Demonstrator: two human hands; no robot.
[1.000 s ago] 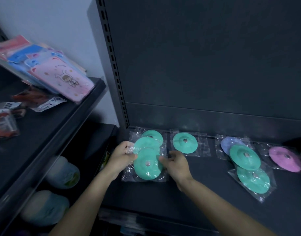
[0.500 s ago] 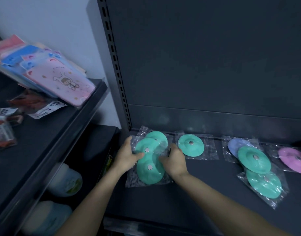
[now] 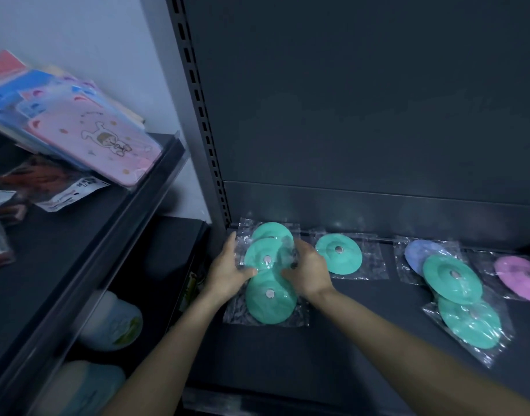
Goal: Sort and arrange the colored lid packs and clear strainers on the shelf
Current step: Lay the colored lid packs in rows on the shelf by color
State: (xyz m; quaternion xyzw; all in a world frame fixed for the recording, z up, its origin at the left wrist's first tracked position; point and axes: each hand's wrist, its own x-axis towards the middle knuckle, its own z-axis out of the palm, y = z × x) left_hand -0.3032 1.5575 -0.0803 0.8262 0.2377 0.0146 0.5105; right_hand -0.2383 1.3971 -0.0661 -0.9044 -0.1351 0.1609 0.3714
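Three teal lid packs in clear bags overlap at the shelf's (image 3: 362, 340) left end. My left hand (image 3: 227, 270) and my right hand (image 3: 307, 270) grip the middle teal pack (image 3: 265, 258) from either side. It lies over a rear teal pack (image 3: 272, 229) and a front teal pack (image 3: 271, 298). A single teal pack (image 3: 338, 253) lies just right of my right hand. Farther right sit a blue pack (image 3: 416, 250), two more teal packs (image 3: 451, 279) (image 3: 469, 321), and a purple pack (image 3: 520, 274).
The dark back panel (image 3: 362, 115) rises behind the packs, with a slotted upright (image 3: 203, 115) at the left. A neighbouring shelf at the left holds pink and blue flat packs (image 3: 86, 139). Pale tubs (image 3: 112, 322) stand on the level below it.
Both hands have closed in on the middle teal pack and slid it back toward the rear pack; the view has also shifted slightly.
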